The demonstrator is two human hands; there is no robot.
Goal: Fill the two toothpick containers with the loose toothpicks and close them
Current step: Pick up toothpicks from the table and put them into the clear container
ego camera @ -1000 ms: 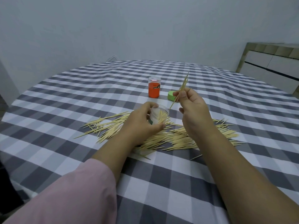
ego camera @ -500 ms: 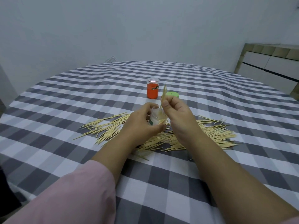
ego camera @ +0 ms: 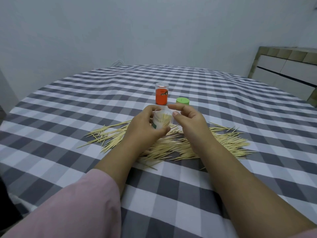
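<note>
My left hand (ego camera: 144, 127) grips a clear toothpick container (ego camera: 162, 120), tilted toward me, with some toothpicks inside it. My right hand (ego camera: 187, 118) hovers just right of its mouth, fingers apart and holding nothing. Loose toothpicks (ego camera: 228, 142) lie in a wide heap on the cloth under and around both hands. A second container with an orange label (ego camera: 161, 96) stands upright behind, and a green lid (ego camera: 182, 101) rests beside it on the right.
The table is covered by a grey and white checked cloth (ego camera: 85, 103). A white cabinet with a tiled top (ego camera: 284, 69) stands at the far right. A pale wall rises behind the table.
My right hand brought a small bundle of toothpicks down from above into the clear container and let go; it is now empty beside the rim. The left hand kept hold.
</note>
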